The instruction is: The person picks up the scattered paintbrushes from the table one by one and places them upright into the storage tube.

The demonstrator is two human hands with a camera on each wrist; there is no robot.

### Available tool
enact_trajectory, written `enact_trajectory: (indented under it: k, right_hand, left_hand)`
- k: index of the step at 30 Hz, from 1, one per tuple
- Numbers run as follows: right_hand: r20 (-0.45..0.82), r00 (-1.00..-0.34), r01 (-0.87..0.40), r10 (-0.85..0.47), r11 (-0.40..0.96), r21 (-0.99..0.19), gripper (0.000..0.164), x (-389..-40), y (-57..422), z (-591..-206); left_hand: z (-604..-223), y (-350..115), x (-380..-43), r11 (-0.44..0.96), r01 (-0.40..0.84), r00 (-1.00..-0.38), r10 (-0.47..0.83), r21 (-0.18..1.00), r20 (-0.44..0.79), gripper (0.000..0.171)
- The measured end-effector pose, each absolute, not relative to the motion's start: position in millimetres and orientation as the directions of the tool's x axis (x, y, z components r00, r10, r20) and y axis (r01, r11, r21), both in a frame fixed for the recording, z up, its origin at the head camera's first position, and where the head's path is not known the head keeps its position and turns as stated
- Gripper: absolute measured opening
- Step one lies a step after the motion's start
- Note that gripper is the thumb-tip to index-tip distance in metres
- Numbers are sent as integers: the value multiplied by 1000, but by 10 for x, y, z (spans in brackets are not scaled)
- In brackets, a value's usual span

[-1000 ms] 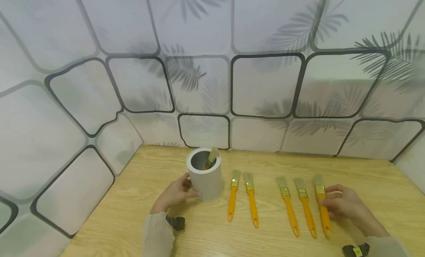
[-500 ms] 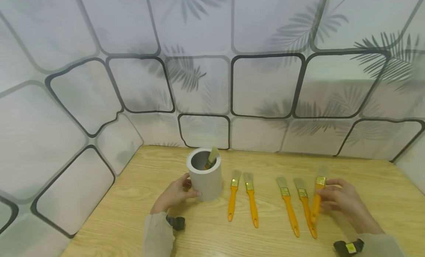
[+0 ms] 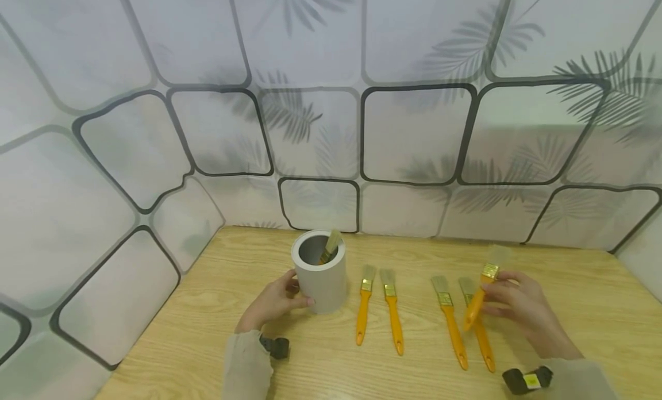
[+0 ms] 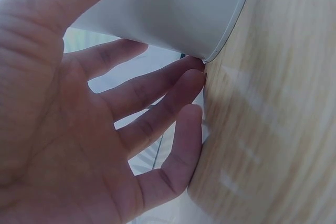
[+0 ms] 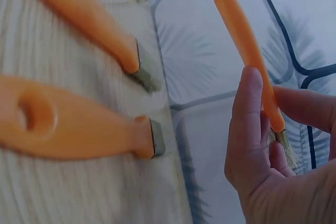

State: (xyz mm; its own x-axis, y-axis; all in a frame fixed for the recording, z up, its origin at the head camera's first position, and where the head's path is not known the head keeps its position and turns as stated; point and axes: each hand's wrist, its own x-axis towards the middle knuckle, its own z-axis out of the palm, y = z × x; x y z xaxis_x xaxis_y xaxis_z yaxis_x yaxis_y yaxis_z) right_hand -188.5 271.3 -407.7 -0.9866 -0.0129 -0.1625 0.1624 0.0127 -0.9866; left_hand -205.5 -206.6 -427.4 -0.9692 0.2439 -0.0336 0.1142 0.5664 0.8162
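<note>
In the head view my left hand (image 3: 276,299) holds a white cylindrical pot (image 3: 323,288), thumb at its front and fingers at its far side. The left wrist view shows the pot's lower wall (image 4: 173,14) between thumb and fingers. One paintbrush (image 3: 331,245) stands in the pot, bristles up, its handle hidden inside. My right hand (image 3: 517,308) pinches another paintbrush (image 3: 477,305) by its orange handle, tilted with bristles up. It is off the table, over a lying paintbrush (image 3: 484,345); the right wrist view shows the held handle (image 5: 244,35) between thumb and fingers.
On the wooden table (image 3: 181,342) lie several more paintbrushes, bristles away from me: a left brush (image 3: 364,308), its neighbour (image 3: 393,316) and one farther right (image 3: 452,328). A patterned wall (image 3: 408,135) closes off the back and left side.
My right hand has lifted the rightmost paintbrush off the table and carried it left, its handle end swinging left and up. My left hand and the pot have stayed in place.
</note>
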Motion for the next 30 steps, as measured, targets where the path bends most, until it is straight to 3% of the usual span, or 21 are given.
enact_trajectory:
  k: [13,21,30]
  right_hand:
    - [-104,-994,101,18,-129,-987,20,-1903,2441,-3962]
    - [-72,-996,64,59,-128,-990,28,-1941,2154,-3856]
    - [-58,-992,37,110,-189,-981,7,-1990,1815,-3733]
  left_hand:
    - [-4282,-2070,-2062,565,117,-968,248,817,-34,91]
    - [-4282,-2065,-2056,563,101,-973,228,820,-38,90]
    - [-4281,-2071,-2064,560,112,-968,248,821,-37,91]
